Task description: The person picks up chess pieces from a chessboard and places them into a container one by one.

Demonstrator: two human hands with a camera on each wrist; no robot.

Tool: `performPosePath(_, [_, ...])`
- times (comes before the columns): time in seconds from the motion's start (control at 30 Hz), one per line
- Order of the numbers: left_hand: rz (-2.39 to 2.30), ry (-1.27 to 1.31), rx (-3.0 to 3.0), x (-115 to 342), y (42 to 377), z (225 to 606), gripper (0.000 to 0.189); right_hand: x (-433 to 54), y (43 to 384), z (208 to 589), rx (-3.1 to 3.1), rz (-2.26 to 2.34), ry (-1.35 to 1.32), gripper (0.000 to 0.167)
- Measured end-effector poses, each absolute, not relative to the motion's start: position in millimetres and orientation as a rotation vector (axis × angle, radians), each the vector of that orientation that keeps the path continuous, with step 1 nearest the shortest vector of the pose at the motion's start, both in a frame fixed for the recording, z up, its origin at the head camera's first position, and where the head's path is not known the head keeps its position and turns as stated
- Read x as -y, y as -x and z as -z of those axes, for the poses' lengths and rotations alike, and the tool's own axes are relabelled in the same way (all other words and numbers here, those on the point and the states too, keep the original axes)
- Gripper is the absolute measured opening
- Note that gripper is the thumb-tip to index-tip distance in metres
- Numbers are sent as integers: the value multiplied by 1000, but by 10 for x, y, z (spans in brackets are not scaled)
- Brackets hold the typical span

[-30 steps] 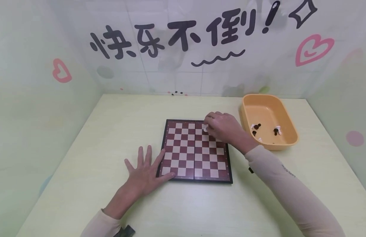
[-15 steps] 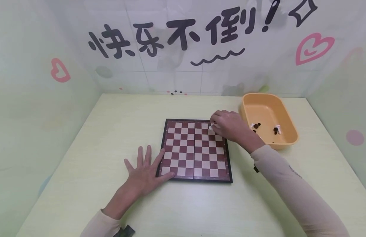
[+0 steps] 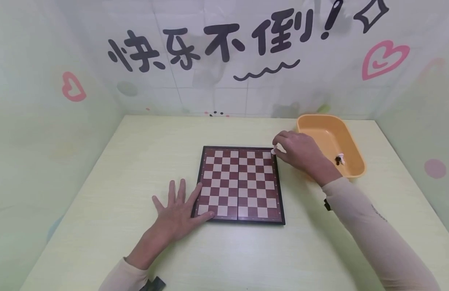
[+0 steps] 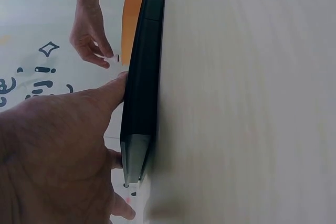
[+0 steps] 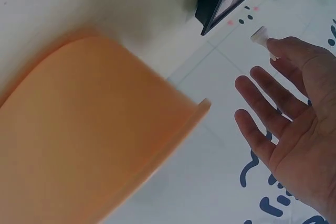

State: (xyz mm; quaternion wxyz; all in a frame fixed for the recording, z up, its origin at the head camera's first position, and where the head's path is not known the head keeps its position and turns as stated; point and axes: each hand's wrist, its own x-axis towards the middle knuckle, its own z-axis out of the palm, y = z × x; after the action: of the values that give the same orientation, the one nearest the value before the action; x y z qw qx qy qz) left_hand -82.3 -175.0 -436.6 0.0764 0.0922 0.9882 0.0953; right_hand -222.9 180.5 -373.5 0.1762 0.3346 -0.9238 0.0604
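Observation:
A chequered chessboard (image 3: pixel 229 184) with a dark edge lies flat on the table. My left hand (image 3: pixel 178 218) has its fingers spread at the near left corner, with the thumb and index finger touching the board. In the left wrist view, the same hand rests against the board's black side (image 4: pixel 142 72). Between thumb and index finger, my right hand (image 3: pixel 300 150) pinches a white chess piece (image 5: pixel 259 36) near the board's far right corner. The other right-hand fingers stand loose in the right wrist view. Which piece it is, I cannot tell.
An orange plastic basin (image 3: pixel 359 161) stands at the right rear, beside the board. Black and white chess pieces (image 3: pixel 340 159) lie in it; my right hand and forearm hide its near left part. Pale printed walls (image 3: pixel 195 97) enclose the table at the back and sides.
My right hand has moved right across the board's far edge, taking the white chess piece from over the far squares to the far right corner. My left hand has stayed in place.

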Motion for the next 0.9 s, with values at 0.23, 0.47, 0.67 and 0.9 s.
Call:
performPosePath(0.23, [-244,-274,-2959,1743,829,4369,98,-1931,2223,3728,2654,-180,-912,13])
performPosePath(0.47, [-256,-276,-2951,1743,840,4369,98,-2040,2220,3724,2676,-183,-892,13])
performPosePath(0.67, [-287,-279,-2949,1751,842,4380,98,-2141,2196,3745,2681,-196,-861,12])
performPosePath(0.9, [-302,-284,-2953,1769,839,4388,99,-2267,2167,3765,2723,-197,-802,14])
